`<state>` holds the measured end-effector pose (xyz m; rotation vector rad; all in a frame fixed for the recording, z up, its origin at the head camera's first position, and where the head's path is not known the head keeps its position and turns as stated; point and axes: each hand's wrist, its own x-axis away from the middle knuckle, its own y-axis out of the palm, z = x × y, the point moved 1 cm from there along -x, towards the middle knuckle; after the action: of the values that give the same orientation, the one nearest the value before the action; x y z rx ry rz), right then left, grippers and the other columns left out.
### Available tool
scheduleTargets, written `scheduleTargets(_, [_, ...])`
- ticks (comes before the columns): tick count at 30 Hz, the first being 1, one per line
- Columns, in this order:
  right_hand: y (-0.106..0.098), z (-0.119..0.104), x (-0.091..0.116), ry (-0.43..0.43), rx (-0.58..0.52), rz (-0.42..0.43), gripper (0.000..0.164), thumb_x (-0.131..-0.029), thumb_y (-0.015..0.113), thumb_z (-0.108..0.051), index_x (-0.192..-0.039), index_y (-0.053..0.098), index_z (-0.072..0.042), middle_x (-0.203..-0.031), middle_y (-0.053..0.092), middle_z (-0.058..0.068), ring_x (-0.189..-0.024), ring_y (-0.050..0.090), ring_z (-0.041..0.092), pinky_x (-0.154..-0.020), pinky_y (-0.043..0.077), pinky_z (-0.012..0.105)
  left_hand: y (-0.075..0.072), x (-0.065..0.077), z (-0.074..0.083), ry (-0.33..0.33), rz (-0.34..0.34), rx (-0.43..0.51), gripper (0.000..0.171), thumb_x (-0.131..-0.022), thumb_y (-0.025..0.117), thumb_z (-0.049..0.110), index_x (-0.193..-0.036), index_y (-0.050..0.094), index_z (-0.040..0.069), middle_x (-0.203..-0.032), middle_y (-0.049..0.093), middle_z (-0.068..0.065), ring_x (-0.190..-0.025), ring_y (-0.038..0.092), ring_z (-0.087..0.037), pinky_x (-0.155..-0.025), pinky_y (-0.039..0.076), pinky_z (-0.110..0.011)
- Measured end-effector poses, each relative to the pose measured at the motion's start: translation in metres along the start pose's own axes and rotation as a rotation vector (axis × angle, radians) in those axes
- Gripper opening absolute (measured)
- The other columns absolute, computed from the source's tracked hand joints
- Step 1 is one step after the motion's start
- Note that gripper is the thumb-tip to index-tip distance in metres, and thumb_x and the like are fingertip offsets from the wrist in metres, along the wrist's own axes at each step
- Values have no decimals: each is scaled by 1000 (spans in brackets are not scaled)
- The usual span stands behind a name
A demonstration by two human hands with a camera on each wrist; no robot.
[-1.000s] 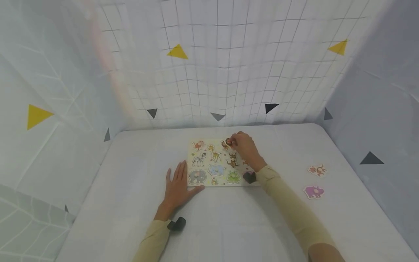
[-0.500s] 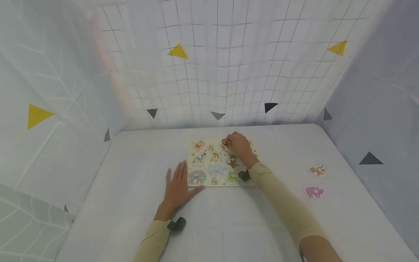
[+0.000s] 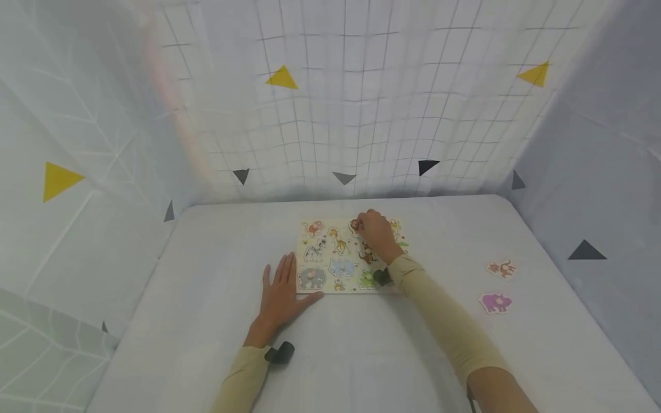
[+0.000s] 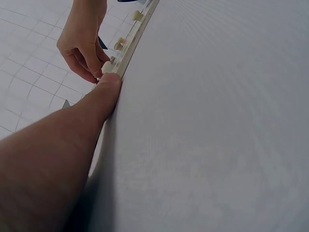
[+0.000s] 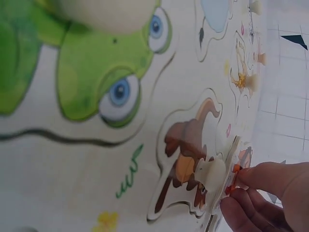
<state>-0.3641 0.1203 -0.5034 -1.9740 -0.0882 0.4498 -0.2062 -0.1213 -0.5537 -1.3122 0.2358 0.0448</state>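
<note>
A wooden knob puzzle board (image 3: 353, 287) lies on the white table with several animal pieces in it. My left hand (image 3: 279, 298) rests flat at its left front corner, fingers along the left side and thumb along the front edge. Near the back edge, my right hand (image 3: 378, 232) pinches a brown-and-orange lion-like puzzle piece (image 3: 354, 227) and holds it at the board. In the right wrist view that piece (image 5: 233, 175) is seen edge-on between thumb and fingers, beside the kangaroo piece (image 5: 186, 154). Whether it sits fully in its recess cannot be told.
To the right of the board lie two loose pieces, a brown monkey-like one (image 3: 501, 268) and a purple hippo-like one (image 3: 496, 303). A frog piece (image 5: 91, 87) fills the near part of the right wrist view. A gridded white curtain (image 3: 356, 115) hangs behind the table.
My right hand has shifted slightly left with the lion-like piece, bringing it over the board's back edge area, then nearly stopped. My left hand has stayed in place.
</note>
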Motion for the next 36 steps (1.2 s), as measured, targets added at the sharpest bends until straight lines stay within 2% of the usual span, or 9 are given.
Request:
scheduleTargets(5, [1, 1, -1, -2, 2, 1, 13, -84, 59, -12, -92, 68, -9, -84, 63, 5, -71, 55, 18, -55, 47, 30, -1, -3, 0, 6, -2, -5, 110, -68, 45, 79, -145, 10, 9, -154, 13, -3, -143, 13, -19, -112, 6, -54])
scheduleTargets(16, [3, 5, -7, -33, 25, 11, 10, -84, 60, -13, -87, 69, -9, -81, 64, 6, -72, 56, 19, -58, 50, 31, -6, -6, 2, 8, 1, 1, 108, -69, 47, 77, -145, 11, 9, -154, 14, -2, -143, 14, -19, -113, 7, -54])
scheduleTargets(25, [5, 5, -8, -36, -27, -40, 15, -88, 54, -13, -93, 67, -8, -87, 64, 5, -78, 57, 19, -68, 50, 33, -4, -8, -5, 8, -1, 0, 109, -69, 45, 78, -145, 9, 9, -154, 13, -2, -143, 12, -18, -113, 5, -53])
scheduleTargets(29, [6, 5, -3, -52, -53, -47, 15, -88, 55, -13, -97, 66, -7, -90, 66, 6, -81, 60, 20, -71, 50, 34, -3, -6, -6, 9, 6, 0, 110, -68, 45, 79, -145, 10, 9, -154, 14, -4, -142, 14, -21, -112, 5, -54])
scheduleTargets(36, [-5, 7, 11, -54, 47, -72, 20, -90, 53, -17, -102, 62, -5, -91, 66, 10, -82, 61, 24, -71, 52, 35, -3, -5, -5, 23, 4, -3, 109, -68, 42, 80, -145, 10, 9, -154, 14, -4, -142, 15, -22, -112, 7, -55])
